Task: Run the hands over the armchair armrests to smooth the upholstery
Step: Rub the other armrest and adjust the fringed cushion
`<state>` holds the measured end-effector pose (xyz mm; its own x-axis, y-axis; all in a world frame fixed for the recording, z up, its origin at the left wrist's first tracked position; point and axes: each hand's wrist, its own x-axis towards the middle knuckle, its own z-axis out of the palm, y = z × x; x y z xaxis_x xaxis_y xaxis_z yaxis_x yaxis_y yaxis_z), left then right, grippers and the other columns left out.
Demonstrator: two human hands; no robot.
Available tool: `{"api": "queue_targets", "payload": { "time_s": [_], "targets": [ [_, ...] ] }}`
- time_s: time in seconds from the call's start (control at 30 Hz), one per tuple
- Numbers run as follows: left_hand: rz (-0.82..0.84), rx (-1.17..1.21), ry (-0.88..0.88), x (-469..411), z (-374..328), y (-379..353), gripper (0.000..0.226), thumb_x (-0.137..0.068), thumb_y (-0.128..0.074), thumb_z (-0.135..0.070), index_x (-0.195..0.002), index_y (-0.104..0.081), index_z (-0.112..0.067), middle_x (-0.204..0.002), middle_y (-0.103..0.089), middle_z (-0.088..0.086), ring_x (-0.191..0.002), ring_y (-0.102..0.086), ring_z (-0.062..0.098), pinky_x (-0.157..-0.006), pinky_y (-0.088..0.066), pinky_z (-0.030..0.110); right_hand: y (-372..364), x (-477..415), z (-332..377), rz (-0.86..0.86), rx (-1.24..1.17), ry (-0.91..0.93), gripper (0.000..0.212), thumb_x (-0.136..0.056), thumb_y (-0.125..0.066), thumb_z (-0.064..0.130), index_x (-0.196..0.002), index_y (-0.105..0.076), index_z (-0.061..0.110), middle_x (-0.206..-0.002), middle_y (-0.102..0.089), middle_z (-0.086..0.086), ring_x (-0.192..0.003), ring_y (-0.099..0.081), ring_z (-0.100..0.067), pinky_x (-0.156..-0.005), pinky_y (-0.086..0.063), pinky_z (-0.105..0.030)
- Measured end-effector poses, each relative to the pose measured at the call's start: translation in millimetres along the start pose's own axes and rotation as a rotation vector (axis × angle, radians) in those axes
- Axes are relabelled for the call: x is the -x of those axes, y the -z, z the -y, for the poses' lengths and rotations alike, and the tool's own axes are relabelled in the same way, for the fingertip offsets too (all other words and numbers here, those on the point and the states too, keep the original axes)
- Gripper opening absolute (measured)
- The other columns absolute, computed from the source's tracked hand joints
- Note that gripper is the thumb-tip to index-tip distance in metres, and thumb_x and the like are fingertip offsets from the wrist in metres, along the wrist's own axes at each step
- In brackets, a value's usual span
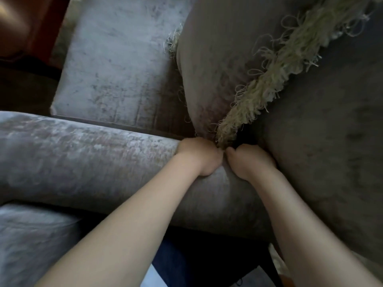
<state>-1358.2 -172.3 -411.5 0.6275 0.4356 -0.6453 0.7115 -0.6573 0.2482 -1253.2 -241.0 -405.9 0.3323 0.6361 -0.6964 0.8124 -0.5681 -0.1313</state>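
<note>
The grey velvet armrest [87, 162] runs from the left edge to the middle of the view. My left hand [199, 157] and my right hand [251, 162] rest side by side on its inner end, where it meets the backrest [323, 154]. Both palms press on the fabric, and the thumbs nearly meet. The fingers follow the curve down the far side into the gap, so their tips are hidden. Neither hand holds anything. The fabric dimples slightly between the two wrists.
A grey cushion [219, 59] with a pale shaggy fringe [275, 73] leans in the corner just beyond my hands. The seat cushion [116, 75] lies behind the armrest. More grey upholstery [31, 241] fills the lower left. Dark floor shows at the far left.
</note>
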Motion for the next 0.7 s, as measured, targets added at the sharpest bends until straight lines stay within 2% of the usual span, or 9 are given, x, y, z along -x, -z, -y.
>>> {"api": "queue_targets", "payload": {
  "time_s": [0.13, 0.2, 0.27, 0.37, 0.43, 0.53, 0.6, 0.7],
  "targets": [
    [-0.042, 0.074, 0.007, 7, 9, 8, 0.049, -0.098, -0.021, -0.044, -0.116, -0.058, -0.018, -0.125, -0.056, 0.011, -0.114, -0.051, 0.03, -0.085, -0.033, 0.04, 15, -9, 13, 0.19, 0.079, -0.117, 0.048, -0.1, -0.025, 0.035, -0.117, -0.057, 0.004, -0.125, -0.055, -0.019, -0.112, -0.053, -0.033, -0.088, -0.041, -0.036],
    [-0.086, 0.111, 0.121, 16, 30, 6, 0.052, -0.096, -0.024, -0.049, -0.121, -0.056, -0.017, -0.129, -0.053, 0.01, -0.12, -0.046, 0.031, -0.095, -0.03, 0.045, 24, -9, 38, 0.25, 0.189, -0.203, 0.047, -0.097, -0.03, 0.04, -0.123, -0.055, 0.012, -0.126, -0.055, -0.012, -0.111, -0.052, -0.03, -0.09, -0.043, -0.039],
    [-0.132, 0.111, 0.258, 27, 63, 8, 0.052, -0.095, -0.027, -0.049, -0.124, -0.054, -0.015, -0.134, -0.048, 0.01, -0.129, -0.037, 0.033, -0.104, -0.021, 0.052, 35, -11, 78, 0.286, 0.292, -0.164, 0.045, -0.095, -0.033, 0.042, -0.124, -0.056, 0.016, -0.123, -0.056, -0.009, -0.103, -0.053, -0.028, -0.086, -0.044, -0.037],
    [-0.191, 0.145, 0.497, 49, 130, 11, 0.053, -0.094, -0.032, -0.045, -0.135, -0.044, -0.014, -0.149, -0.032, 0.009, -0.141, -0.016, 0.031, -0.111, -0.006, 0.057, 51, -15, 161, 0.252, 0.34, 0.048, 0.046, -0.091, -0.039, 0.044, -0.118, -0.06, 0.014, -0.111, -0.062, -0.007, -0.095, -0.057, -0.027, -0.084, -0.044, -0.034],
    [-0.272, 0.186, 0.696, 68, 182, 11, 0.052, -0.095, -0.034, -0.042, -0.139, -0.038, -0.015, -0.155, -0.021, 0.009, -0.144, -0.006, 0.03, -0.112, -0.001, 0.056, 57, -19, 225, 0.146, 0.283, 0.256, 0.044, -0.088, -0.042, 0.045, -0.11, -0.062, 0.012, -0.106, -0.063, -0.01, -0.091, -0.057, -0.028, -0.078, -0.043, -0.032],
    [-0.446, 0.238, 1.006, 112, 261, 3, 0.054, -0.097, -0.037, -0.041, -0.144, -0.03, -0.017, -0.157, -0.012, 0.008, -0.144, -0.001, 0.032, -0.113, -0.001, 0.055, 48, -22, 318, -0.017, 0.27, 0.67, 0.019, -0.092, -0.038, 0.029, -0.086, -0.05, 0.016, -0.111, -0.06, -0.016, -0.085, -0.051, -0.029, -0.069, -0.034, -0.029],
    [-0.547, 0.319, 1.145, 141, 302, -4, 0.065, -0.093, -0.036, -0.049, -0.147, -0.022, -0.015, -0.157, -0.012, 0.009, -0.144, -0.002, 0.031, -0.112, -0.002, 0.056, 29, -25, 372, 0.007, 0.247, 0.873, 0.016, -0.094, -0.038, 0.022, -0.09, -0.05, 0.014, -0.114, -0.059, -0.016, -0.092, -0.054, -0.03, -0.069, -0.034, -0.029],
    [-0.652, 0.452, 1.27, 162, 338, -11, 0.065, -0.091, -0.037, -0.043, -0.146, -0.022, -0.013, -0.151, -0.025, 0.012, -0.141, -0.018, 0.032, -0.11, -0.013, 0.057, -9, -25, 435, 0.13, 0.027, 0.977, 0.032, -0.098, -0.035, 0.03, -0.116, -0.057, 0.014, -0.119, -0.056, -0.011, -0.102, -0.053, -0.025, -0.08, -0.038, -0.029]
  ]
}}
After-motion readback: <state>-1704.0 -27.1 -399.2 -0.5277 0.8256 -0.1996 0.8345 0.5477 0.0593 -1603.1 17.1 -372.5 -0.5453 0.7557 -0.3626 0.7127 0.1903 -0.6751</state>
